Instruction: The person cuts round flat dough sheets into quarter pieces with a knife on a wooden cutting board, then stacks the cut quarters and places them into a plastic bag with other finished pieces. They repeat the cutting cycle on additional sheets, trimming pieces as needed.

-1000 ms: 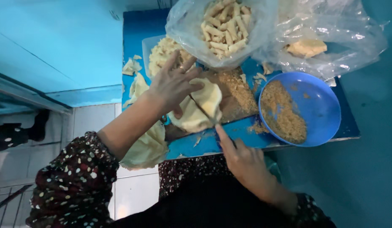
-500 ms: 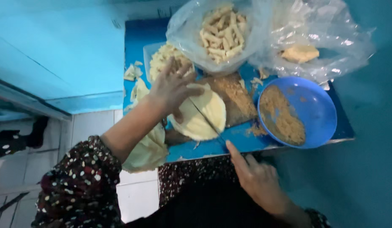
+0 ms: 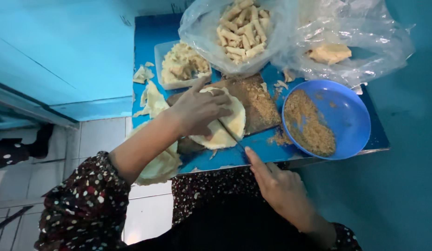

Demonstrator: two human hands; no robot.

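Observation:
A stack of round pale dough sheets (image 3: 231, 122) lies on a brown wooden board (image 3: 258, 103). My left hand (image 3: 197, 109) presses flat on the stack with fingers spread. My right hand (image 3: 281, 188) is at the table's near edge and grips a thin knife (image 3: 230, 135), index finger stretched along its back. The blade runs across the sheets, and a cut line splits them into two halves.
A blue bowl (image 3: 358, 116) of brown crumbs sits right of the board. Behind are a clear bag of pale rolls (image 3: 239, 28), a second bag with a pale piece (image 3: 330, 53), and a white tray of scraps (image 3: 181, 65). More sheets (image 3: 160, 162) hang over the blue table's (image 3: 146, 42) near edge.
My right hand has drawn the knife back toward my body along the cut. My left hand has stayed pressed on the sheets.

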